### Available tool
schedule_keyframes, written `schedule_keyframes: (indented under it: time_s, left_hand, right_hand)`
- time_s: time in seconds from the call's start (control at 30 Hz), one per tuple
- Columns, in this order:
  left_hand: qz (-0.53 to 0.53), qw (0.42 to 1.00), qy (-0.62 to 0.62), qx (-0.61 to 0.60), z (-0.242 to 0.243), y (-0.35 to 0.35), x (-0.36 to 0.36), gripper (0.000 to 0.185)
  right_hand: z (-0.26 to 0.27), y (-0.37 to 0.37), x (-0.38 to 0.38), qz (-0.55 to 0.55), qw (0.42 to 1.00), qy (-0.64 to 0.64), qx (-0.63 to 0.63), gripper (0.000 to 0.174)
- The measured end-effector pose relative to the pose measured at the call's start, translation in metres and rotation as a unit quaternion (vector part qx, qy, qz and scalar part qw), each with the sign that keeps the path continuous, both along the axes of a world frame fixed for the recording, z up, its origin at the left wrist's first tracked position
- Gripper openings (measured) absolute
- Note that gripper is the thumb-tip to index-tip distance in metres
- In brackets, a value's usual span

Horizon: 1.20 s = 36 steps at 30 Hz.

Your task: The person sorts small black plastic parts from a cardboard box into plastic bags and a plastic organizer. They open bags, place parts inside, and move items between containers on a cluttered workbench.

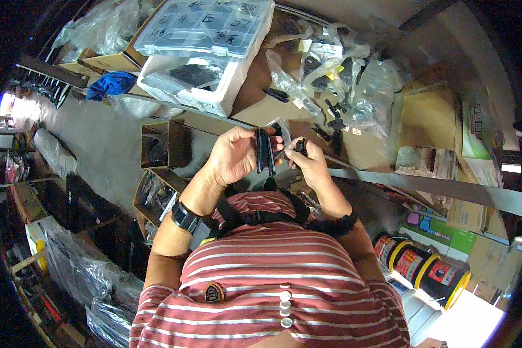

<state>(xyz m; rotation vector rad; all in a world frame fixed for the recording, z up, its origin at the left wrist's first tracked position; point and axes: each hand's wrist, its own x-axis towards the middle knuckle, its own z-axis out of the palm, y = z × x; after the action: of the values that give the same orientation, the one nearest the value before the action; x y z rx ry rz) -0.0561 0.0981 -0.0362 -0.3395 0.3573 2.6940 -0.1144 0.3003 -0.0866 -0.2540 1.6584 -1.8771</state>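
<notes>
In my left hand (237, 156) are long, narrow black parts (265, 152), held upright in front of my chest. My right hand (306, 158) is close beside it, gripping a small black part (301, 147) and the lower edge of a clear plastic bag (282, 130). Something dark shows inside the bag, between my two hands. More small black parts (334, 108) lie on the brown work surface (256, 102) beyond my right hand, and a dark elongated part (276, 95) lies farther left on it.
A clear lidded organizer (204, 26) rests on a white foam box (239, 74). Clear plastic bags (374, 95) lie at the back right. A blue cloth (111, 85) hangs by the metal edge. Open cardboard boxes (165, 143) stand below left; black buckets (422, 265) stand at right.
</notes>
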Motion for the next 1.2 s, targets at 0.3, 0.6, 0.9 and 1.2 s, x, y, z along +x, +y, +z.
schedule_keyframes:
  time_s: [0.3,0.6,0.9,1.2]
  left_hand:
    - [0.027,0.966,0.075,-0.246,-0.008,0.006,0.006,0.032]
    - [0.025,0.923,0.104,-0.370,-0.016,0.006,0.014,0.045]
    - [0.050,0.938,0.114,-0.325,-0.011,0.007,0.016,0.040]
    - [0.031,0.938,0.133,-0.319,-0.013,0.005,0.015,0.045]
  right_hand:
    - [0.001,0.004,0.000,-0.013,0.998,-0.040,-0.040,0.007]
    - [0.002,0.004,0.001,-0.011,0.998,-0.040,-0.036,0.007]
    - [0.002,0.002,0.000,0.002,0.999,-0.029,-0.031,0.007]
    - [0.002,0.002,-0.001,0.014,0.999,-0.016,-0.028,0.006]
